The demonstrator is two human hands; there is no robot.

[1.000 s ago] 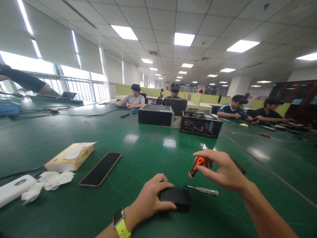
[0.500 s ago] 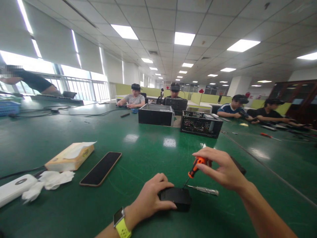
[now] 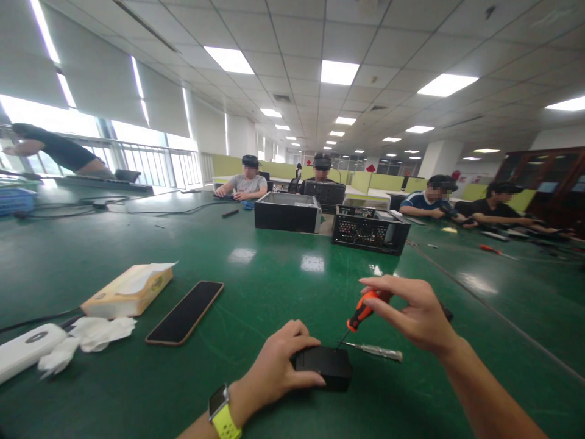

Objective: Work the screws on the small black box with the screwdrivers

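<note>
Toward the table's [image 3: 256,286] near edge, box [image 3: 333,364] is clasped, presumably for steadiness, by curled left hand [image 3: 286,360]; screwdriver [image 3: 361,312] is pinched by half-closed right hand [image 3: 414,311].

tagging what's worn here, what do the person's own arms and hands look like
The left hand and right hand are bare, without gloves, and no sleeves show on the forearms. A watch with a squarish dark face and yellow-green strap circles the left wrist.

Screwdriver handle [image 3: 360,313] partly behind right fingers [image 3: 388,311], blue basket [image 3: 17,203] cropped at left edge
</note>
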